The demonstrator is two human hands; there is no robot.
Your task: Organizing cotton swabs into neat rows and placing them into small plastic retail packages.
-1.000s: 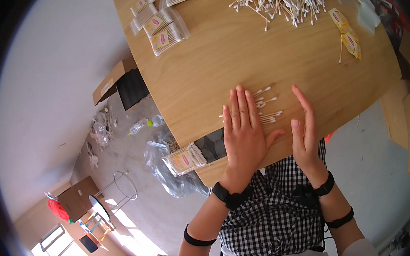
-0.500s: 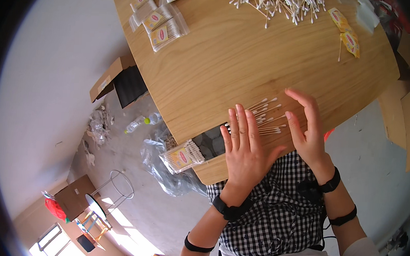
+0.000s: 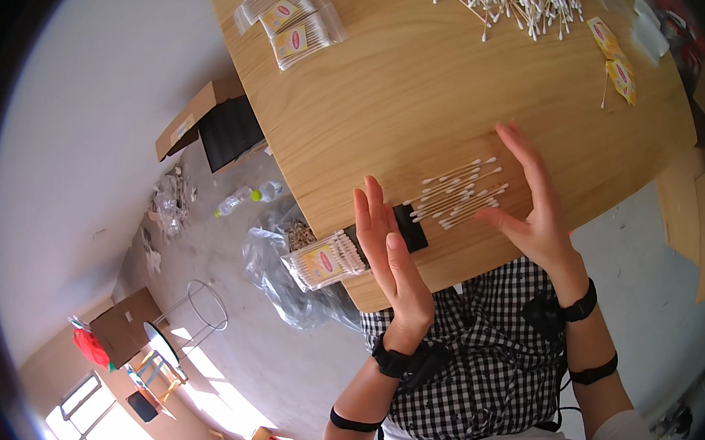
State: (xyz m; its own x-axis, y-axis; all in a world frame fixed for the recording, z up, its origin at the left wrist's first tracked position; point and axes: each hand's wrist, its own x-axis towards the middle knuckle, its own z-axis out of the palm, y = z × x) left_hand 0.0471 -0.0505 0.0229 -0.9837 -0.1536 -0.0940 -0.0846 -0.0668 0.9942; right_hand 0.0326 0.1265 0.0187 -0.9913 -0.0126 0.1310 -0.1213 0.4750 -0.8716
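A loose bundle of white-tipped cotton swabs [image 3: 457, 192] lies on the table between my two hands, its ends uneven. My left hand [image 3: 393, 260] is open on the left of the swabs, palm turned toward them and holding nothing. Beneath and behind it lies a dark flat pad [image 3: 411, 226], partly covered by the fingers. On the right, my right hand [image 3: 537, 204] is open too, thumb and fingers spread around the swabs' right ends. Left of my left hand, a clear bag of cotton swabs [image 3: 325, 261] with a yellow label lies at the table edge.
A large heap of cotton swabs [image 3: 523, 7] lies at the far side of the wooden table [image 3: 377, 99]. Filled swab bags [image 3: 300, 40] are at far left, yellow packets [image 3: 613, 58] at far right. A cardboard box [image 3: 204, 120] and plastic bottles [image 3: 235, 201] stand beyond the left edge.
My left hand has shifted left off the swabs and turned from palm-down to edge-on, uncovering them. The right hand stays spread on their right. The view has shifted slightly.
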